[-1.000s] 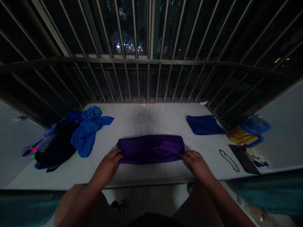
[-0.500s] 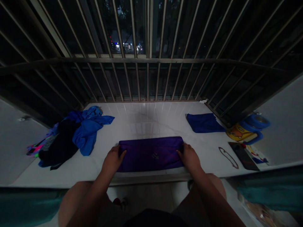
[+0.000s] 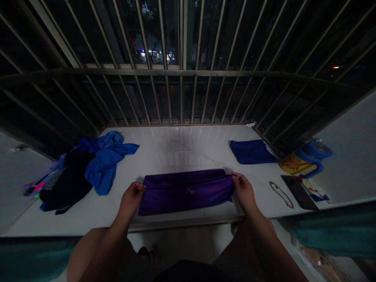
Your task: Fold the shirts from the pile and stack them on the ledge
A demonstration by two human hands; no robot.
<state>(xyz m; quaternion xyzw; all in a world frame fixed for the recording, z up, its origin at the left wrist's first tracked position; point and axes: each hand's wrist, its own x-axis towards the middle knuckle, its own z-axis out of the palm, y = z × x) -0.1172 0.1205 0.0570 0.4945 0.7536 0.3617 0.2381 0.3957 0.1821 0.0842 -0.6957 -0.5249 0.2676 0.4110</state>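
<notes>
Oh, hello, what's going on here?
A person is holding a folded purple cloth over a white ledge, the left hand pinching one end and the right hand the other. A rumpled heap of clothes lies on the ledge to the left, and a flat blue cloth lies toward the back right, near the window bars.

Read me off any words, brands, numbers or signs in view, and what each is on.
No text is legible.
Purple cloth: a pale mark, too blurred to read.
Lights beyond the window bars: possibly signs, too small to read.
Yellow container: a cartoon-like picture, no lettering I can make out.
</notes>
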